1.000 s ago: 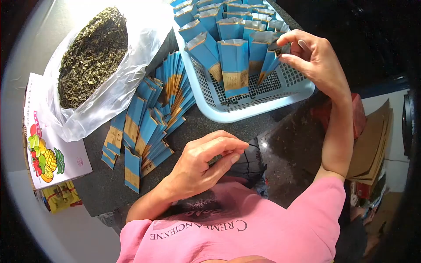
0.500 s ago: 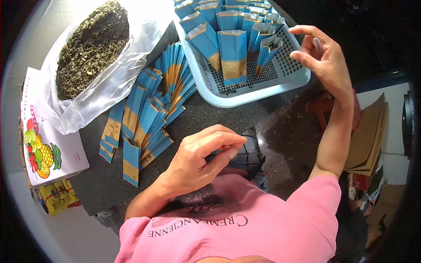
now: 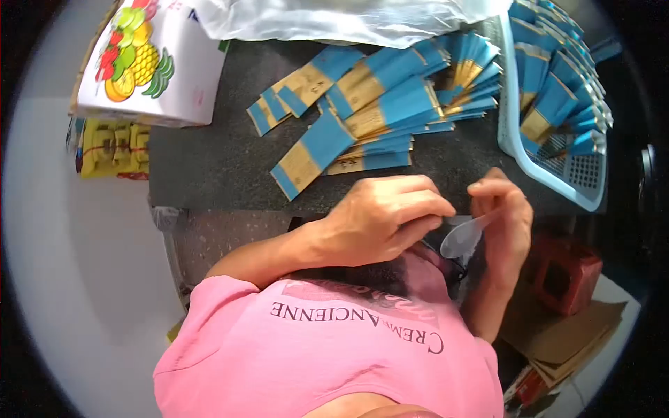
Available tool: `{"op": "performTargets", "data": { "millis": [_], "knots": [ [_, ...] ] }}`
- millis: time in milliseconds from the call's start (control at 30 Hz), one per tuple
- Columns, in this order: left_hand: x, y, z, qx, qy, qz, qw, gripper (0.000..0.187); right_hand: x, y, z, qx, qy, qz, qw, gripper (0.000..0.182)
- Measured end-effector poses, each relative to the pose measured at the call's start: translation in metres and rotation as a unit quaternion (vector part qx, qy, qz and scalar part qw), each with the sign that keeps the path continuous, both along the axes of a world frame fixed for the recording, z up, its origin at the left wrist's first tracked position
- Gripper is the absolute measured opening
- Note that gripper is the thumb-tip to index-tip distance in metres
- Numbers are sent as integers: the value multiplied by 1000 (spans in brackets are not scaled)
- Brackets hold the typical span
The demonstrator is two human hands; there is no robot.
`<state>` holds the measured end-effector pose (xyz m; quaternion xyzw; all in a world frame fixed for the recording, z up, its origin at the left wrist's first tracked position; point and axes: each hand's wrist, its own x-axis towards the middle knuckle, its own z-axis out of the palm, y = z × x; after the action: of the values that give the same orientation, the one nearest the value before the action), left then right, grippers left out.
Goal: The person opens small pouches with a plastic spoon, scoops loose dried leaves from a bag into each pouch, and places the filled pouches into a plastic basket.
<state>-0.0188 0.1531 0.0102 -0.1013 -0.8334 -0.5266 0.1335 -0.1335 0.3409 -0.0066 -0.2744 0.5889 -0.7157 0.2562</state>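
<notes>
My right hand (image 3: pixel 505 226) is closed around a translucent plastic spoon (image 3: pixel 460 240), whose bowl points down and to the left. Close beside it, my left hand (image 3: pixel 383 219) is closed with thumb and fingers brought together; whether anything sits between them is hidden. Both hands are in front of my chest at the near table edge. Just beyond my left hand lies a fanned pile of flat blue-and-brown paper packets (image 3: pixel 397 108). Several more blue packets (image 3: pixel 554 104) stand in a light blue plastic basket (image 3: pixel 512 118) at the right.
A white plastic bag (image 3: pixel 348 21) crosses the far edge of view. On the left stands a white carton printed with fruit (image 3: pixel 157 90), with yellow packages (image 3: pixel 115 146) below it. A red stool-like object (image 3: pixel 568 275) and cardboard sheets (image 3: pixel 564 341) are low at right.
My right hand has come from beside the basket to near my left hand, bringing the spoon. The view has turned, so the pile and basket appear farther right and the dried leaves are out of sight.
</notes>
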Motion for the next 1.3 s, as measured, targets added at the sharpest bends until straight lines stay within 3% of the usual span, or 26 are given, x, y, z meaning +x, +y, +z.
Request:
{"op": "performTargets", "data": {
  "millis": [100, 167, 233, 300, 400, 567, 633, 700, 767, 833, 900, 1033, 1300],
  "knots": [
    [24, -30, 3, -7, -1, 77, 997, 21, 13, -22, -9, -15, -79, 6, 997, 46],
    [38, -49, 3, -94, 6, 195, 976, 27, 13, -27, -17, -13, -94, -2, 995, 45],
    [49, -59, 5, -279, -29, 302, 911, 59, 11, -27, -21, -3, -109, -13, 994, 44],
    [54, -63, -4, -330, -108, 350, 870, 67, 9, -26, -20, -24, -136, -11, 990, 42],
    [61, -68, -14, -344, -140, 360, 855, 67, 7, -25, -19, -17, -138, -12, 990, 42],
    [71, -81, -22, -288, -102, 373, 876, 67, 11, -25, -24, -37, -128, -6, 991, 36],
    [73, -83, -21, -269, -84, 373, 884, 67, 11, -24, -28, -95, -152, -15, 984, 28],
    [75, -82, -14, -151, -48, 355, 921, 68, 15, -24, -22, -96, -155, -12, 983, 27],
    [73, -74, -6, -125, -18, 323, 938, 70, 18, -21, -10, -94, -161, -15, 982, 25],
    [67, -67, -6, -96, 11, 284, 954, 73, 17, -20, 9, -104, -112, -5, 988, 25],
    [59, -62, -6, -46, 68, 220, 972, 78, 16, -22, 29, -138, -87, -62, 985, 30],
    [49, -51, 4, -55, 91, 168, 980, 82, 10, -23, 53, -136, 49, -21, 989, 31],
    [47, -46, 7, -94, 78, 163, 979, 82, 16, -28, 59, -38, 142, -42, 988, 29]
  ]
}}
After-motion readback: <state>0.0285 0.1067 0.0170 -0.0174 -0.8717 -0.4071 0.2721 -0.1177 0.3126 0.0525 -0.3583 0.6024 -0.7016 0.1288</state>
